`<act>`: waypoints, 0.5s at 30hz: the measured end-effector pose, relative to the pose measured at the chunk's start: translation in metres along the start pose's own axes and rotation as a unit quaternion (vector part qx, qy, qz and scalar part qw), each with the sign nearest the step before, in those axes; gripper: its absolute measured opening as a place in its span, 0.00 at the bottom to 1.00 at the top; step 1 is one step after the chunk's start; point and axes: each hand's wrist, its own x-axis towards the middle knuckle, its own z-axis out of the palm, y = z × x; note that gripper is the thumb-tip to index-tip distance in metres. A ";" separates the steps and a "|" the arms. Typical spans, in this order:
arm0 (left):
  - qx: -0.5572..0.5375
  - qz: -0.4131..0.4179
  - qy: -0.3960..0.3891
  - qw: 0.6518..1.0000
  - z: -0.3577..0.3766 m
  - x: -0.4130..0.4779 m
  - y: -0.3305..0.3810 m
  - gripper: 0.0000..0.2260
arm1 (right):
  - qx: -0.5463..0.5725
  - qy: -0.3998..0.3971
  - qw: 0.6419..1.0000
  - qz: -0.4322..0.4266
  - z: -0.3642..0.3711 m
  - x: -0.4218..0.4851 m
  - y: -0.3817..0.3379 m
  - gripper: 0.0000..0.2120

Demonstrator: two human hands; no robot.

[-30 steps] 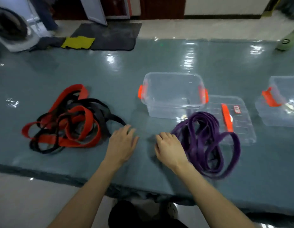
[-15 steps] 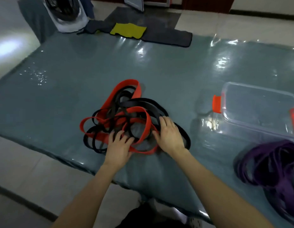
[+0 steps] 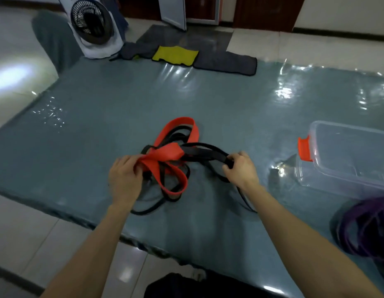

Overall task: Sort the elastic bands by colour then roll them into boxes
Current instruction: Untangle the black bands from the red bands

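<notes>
A tangle of red bands [image 3: 165, 157] and black bands [image 3: 205, 150] lies on the teal table near its front edge. My left hand [image 3: 124, 178] grips a bunch of the red bands at the tangle's left side. On the right side, my right hand [image 3: 240, 168] pinches a black band and holds it slightly lifted. A clear plastic box [image 3: 348, 155] with an orange clip stands open to the right. Purple bands [image 3: 367, 224] lie piled at the lower right edge of the view.
The teal table [image 3: 122, 108] is glossy. Beyond its far edge, a white fan [image 3: 92, 24], grey mats [image 3: 225, 61] and a yellow cloth [image 3: 175, 55] sit on the tiled floor. The table's front edge runs just under my forearms.
My view and both hands moved left from the purple pile to the red and black tangle. The hands went from resting flat to gripping bands and pulling them apart.
</notes>
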 end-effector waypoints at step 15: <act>-0.019 0.250 -0.175 0.952 -0.007 0.016 0.102 0.19 | 0.189 0.067 0.972 -0.123 -0.152 0.010 -0.070 0.18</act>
